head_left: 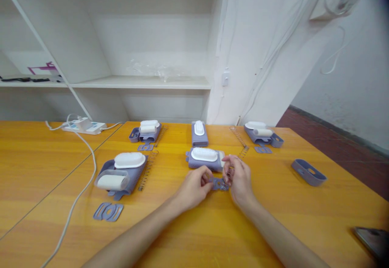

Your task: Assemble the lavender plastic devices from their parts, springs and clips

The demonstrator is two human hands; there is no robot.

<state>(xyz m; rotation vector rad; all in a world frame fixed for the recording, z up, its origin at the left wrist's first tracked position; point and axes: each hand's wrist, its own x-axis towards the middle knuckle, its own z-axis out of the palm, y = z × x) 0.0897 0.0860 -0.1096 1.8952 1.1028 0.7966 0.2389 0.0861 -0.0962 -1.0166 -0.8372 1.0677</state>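
My left hand (196, 187) is closed, thumb and forefinger pinching the left end of a flat purple-grey plastic plate (218, 183) with cut-outs. My right hand (238, 179) is at the plate's right end with its fingers curled together. Whatever is between those fingers is hidden, though some thin wire-like loops show over the plate. Just beyond both hands lies a purple-grey case (205, 162) with a white bristled oval brush (204, 154) on top. A pale piece (223, 158) at the case's right end is partly covered by my right fingers.
Similar cases stand at left (130, 179), back left (148, 132), back middle (199, 138) and back right (258, 132). Coil springs (147, 173) and flat plates (108, 211) lie beside some. A purple-grey cap (309, 172), a phone (372, 239) and a power strip (86, 127) with white cable are around.
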